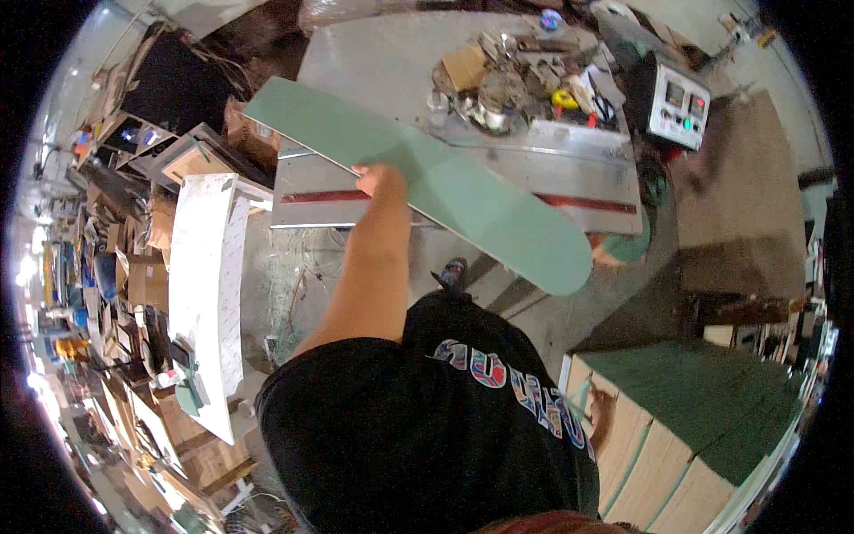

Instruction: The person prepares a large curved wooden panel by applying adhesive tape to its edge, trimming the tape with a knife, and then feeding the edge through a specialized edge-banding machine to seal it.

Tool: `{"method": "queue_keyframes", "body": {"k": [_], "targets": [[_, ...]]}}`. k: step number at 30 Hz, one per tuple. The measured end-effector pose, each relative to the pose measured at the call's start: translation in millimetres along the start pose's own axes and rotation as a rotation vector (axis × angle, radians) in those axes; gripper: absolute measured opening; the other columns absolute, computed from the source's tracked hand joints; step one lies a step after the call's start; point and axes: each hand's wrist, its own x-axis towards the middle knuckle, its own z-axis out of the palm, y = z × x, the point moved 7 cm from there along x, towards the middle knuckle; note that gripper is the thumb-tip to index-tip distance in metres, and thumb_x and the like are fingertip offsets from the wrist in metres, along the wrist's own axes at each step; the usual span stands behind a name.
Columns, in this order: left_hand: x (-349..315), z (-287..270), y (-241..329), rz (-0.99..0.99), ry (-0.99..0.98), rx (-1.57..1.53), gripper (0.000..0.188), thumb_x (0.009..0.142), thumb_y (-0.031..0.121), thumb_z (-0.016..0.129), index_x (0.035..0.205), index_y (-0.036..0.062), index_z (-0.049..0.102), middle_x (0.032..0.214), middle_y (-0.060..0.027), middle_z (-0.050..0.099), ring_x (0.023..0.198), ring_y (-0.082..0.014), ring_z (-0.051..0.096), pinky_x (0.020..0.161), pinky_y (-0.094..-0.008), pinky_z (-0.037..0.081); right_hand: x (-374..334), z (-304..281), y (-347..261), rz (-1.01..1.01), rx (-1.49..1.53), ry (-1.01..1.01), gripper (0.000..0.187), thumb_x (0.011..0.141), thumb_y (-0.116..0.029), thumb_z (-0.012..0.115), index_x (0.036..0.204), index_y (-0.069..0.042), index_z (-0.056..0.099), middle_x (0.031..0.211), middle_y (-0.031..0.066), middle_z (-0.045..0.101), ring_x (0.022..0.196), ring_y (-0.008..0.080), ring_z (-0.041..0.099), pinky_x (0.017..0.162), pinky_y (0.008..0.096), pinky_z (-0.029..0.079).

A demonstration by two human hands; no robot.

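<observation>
A long pale-green board [485, 205] with one rounded end and one squared end lies slanted across the view, its squared end at the upper left. My left hand [379, 181] grips its near long edge around the middle, the fingers partly hidden. The board is over the front part of a grey metal worktable [356, 89], its rounded end reaching past the table's near edge. Low on the right, my right hand [602, 409] appears dark and small beside a stack of green-topped boards [685, 383]. Its fingers are too unclear to read.
Tools and clutter [507, 84] cover the table's far right, next to a control box [680, 105] with lit buttons. A white bench [203, 294] stands to my left, with cardboard boxes and shelves beyond. A large brown panel [738, 205] is at the right.
</observation>
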Motion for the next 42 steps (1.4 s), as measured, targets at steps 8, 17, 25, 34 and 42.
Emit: {"method": "queue_keyframes", "body": {"k": [8,17,25,34,42], "targets": [[-34.1,-37.5,15.7,0.340,0.176,0.233,0.060,0.096,0.039,0.073,0.145,0.0104,0.053,0.141,-0.0140,0.057,0.129,-0.0377,0.056,0.103,-0.0501,0.048,-14.3,19.5,-92.1,-0.121,0.000,-0.009,0.026,0.103,-0.023,0.061,0.110,-0.002,0.076,0.109,0.0215,0.076,0.101,0.0357,0.072,0.087,0.0450,0.054],[-32.2,17.2,-167.2,1.048,-0.703,0.097,0.039,0.093,0.019,0.074,0.125,0.0011,0.062,0.115,-0.0158,0.065,0.111,-0.0318,0.063,0.097,-0.0454,0.050,-33.9,79.6,-171.4,-0.361,-0.107,-0.096,0.034,0.102,-0.033,0.064,0.115,-0.003,0.074,0.101,0.0215,0.077,0.096,0.0402,0.073,0.082,0.0465,0.055],[-257.0,-50.9,-275.7,1.150,-1.777,0.326,0.044,0.103,0.020,0.066,0.145,0.0088,0.060,0.135,-0.0084,0.066,0.116,-0.0170,0.064,0.101,-0.0364,0.054,-110.5,68.4,-254.7,-0.611,-0.003,-0.119,0.031,0.102,-0.032,0.067,0.112,-0.004,0.076,0.096,0.0212,0.076,0.090,0.0404,0.074,0.077,0.0470,0.056],[-305.3,-100.7,-265.7,1.119,-1.976,0.768,0.050,0.107,0.051,0.059,0.113,0.0042,0.075,0.090,-0.0057,0.073,0.087,-0.0152,0.066,0.080,-0.0365,0.053,-120.6,37.0,-285.3,-0.632,0.237,-0.212,0.033,0.100,-0.034,0.073,0.100,-0.001,0.074,0.079,0.0095,0.071,0.071,0.0202,0.063,0.068,0.0381,0.051],[-197.1,-148.0,-174.2,1.276,-1.529,0.738,0.035,0.104,0.041,0.067,0.103,0.0071,0.075,0.087,-0.0007,0.071,0.083,-0.0128,0.064,0.074,-0.0328,0.052,-73.0,-43.3,-259.2,-0.622,0.949,-0.309,0.023,0.102,-0.028,0.072,0.105,-0.005,0.072,0.086,-0.0008,0.063,0.074,0.0116,0.057,0.070,0.0322,0.047]]}}
